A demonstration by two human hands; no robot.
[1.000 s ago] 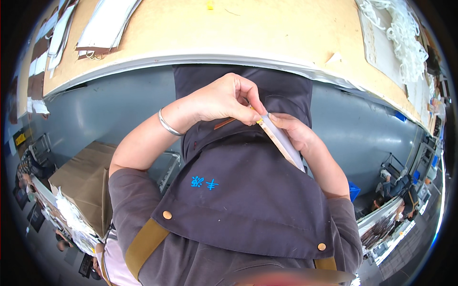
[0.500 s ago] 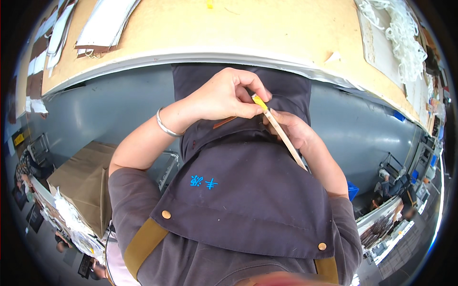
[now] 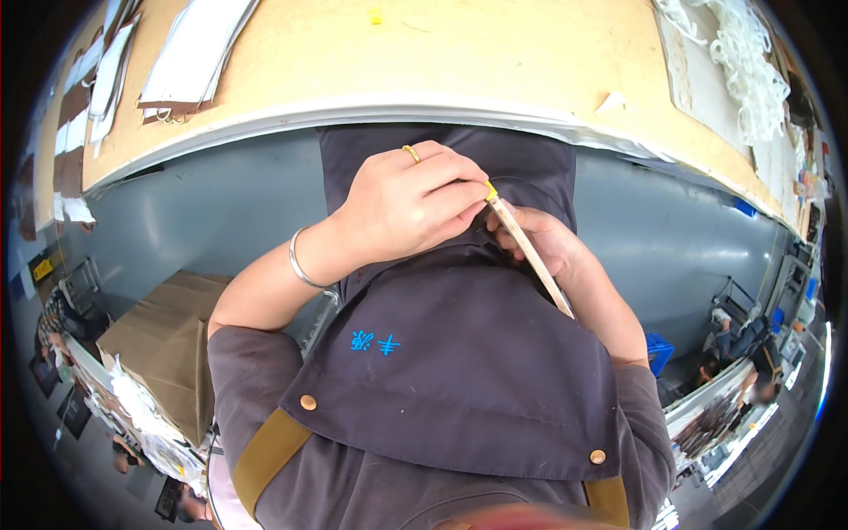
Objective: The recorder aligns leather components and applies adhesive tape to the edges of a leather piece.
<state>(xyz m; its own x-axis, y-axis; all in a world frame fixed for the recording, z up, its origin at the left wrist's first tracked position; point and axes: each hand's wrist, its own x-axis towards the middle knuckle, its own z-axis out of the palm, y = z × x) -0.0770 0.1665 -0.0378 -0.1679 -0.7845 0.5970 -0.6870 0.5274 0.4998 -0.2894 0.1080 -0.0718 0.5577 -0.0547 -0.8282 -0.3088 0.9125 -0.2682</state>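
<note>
A thin, flat, pale wood-coloured stick [image 3: 537,261] slants in front of my dark apron [image 3: 459,353], with a bit of yellow [image 3: 491,191] at its far end. My right hand [image 3: 549,240] is closed around the stick below that end, its fingers partly hidden behind it. From the left, my left hand [image 3: 411,199] pinches at the yellow end with thumb and fingertips together. A ring is on one of its fingers and a silver bangle [image 3: 301,257] is at the wrist. What the yellow piece is made of is too small to tell.
Ahead is a tan worktable [image 3: 459,62] with white-and-brown strips [image 3: 190,62] at left. Tangled white cord-like material [image 3: 746,75] lies at far right, and a small yellow scrap [image 3: 376,16] at the back. A brown fabric-covered block [image 3: 163,344] stands at my left. Other people sit farther off.
My left hand has rolled over, so its back and ring now show and its fingers cover most of the yellow end. The right hand and stick have barely moved.
</note>
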